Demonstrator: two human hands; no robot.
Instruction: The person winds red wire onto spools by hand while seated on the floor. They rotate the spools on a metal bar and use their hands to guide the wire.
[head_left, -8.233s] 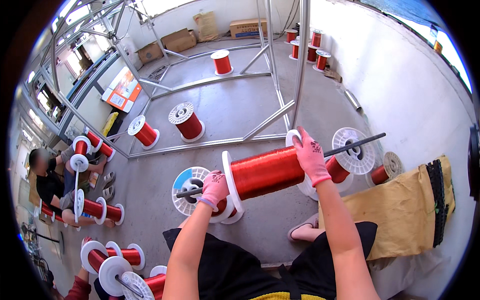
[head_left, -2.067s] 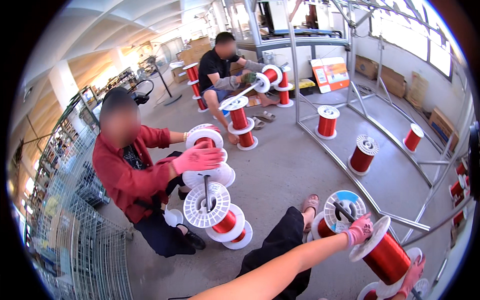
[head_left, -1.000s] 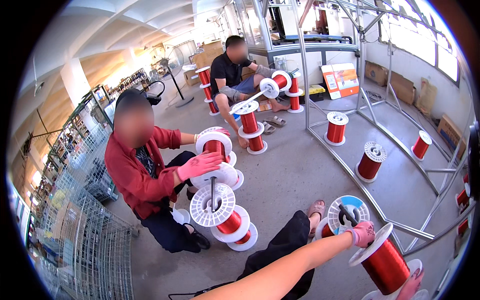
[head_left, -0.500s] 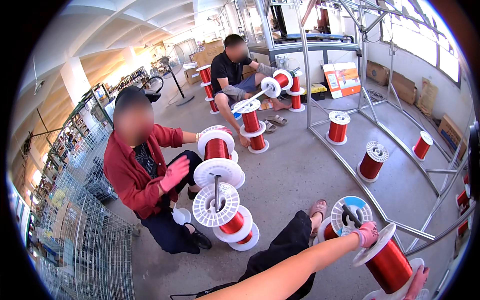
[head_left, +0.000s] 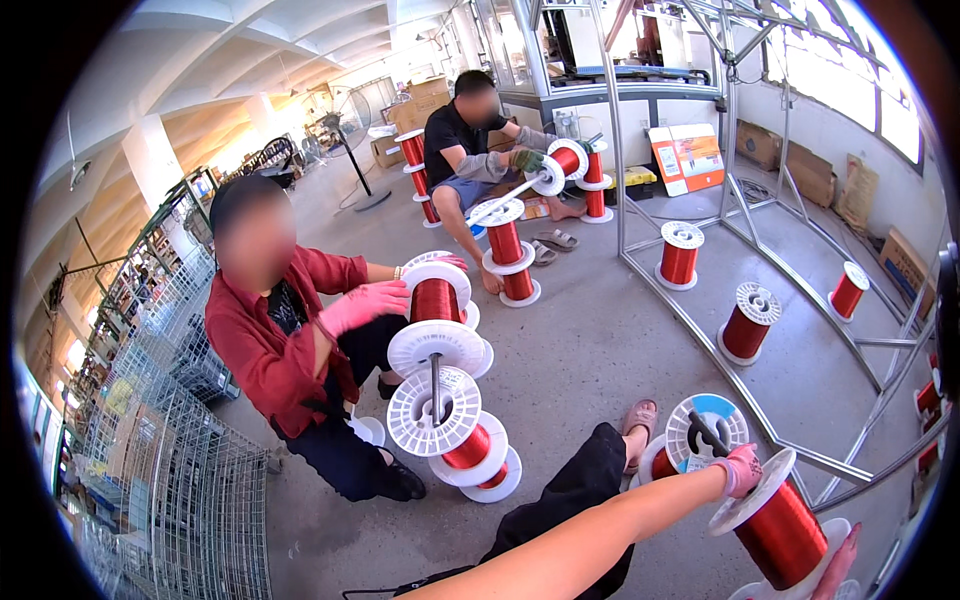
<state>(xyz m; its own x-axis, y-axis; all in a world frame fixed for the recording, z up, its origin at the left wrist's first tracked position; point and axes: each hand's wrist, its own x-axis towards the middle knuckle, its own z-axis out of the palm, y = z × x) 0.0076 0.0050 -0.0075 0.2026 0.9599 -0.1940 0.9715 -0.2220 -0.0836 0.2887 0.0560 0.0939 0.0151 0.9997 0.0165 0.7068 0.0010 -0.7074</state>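
Note:
In a pink glove, my left hand (head_left: 740, 470) is closed round a dark rod (head_left: 708, 436) beside the white flange of a large spool of red wire (head_left: 782, 535). The spool lies tilted on its side at the lower right. Against its far white flange rests my right hand (head_left: 838, 570), also gloved in pink, with the fingers stretched out and partly cut off by the picture's edge. The rod's other end reaches over an upright spool with a white flange and a blue label (head_left: 712, 404). My left forearm hides part of what lies below.
A person in a red shirt (head_left: 270, 350) sits at left, pink gloves by another spool (head_left: 436, 298). Farther back, a person in black (head_left: 455, 140) works at a spool. Single spools (head_left: 748, 322) stand within a metal frame (head_left: 680, 372). Wire cages (head_left: 200, 500) line the left.
My right hand's fingers have straightened along the far flange; my left hand stays put. The person in red has brought a raised hand to their spool. The person in black now reaches to a spool.

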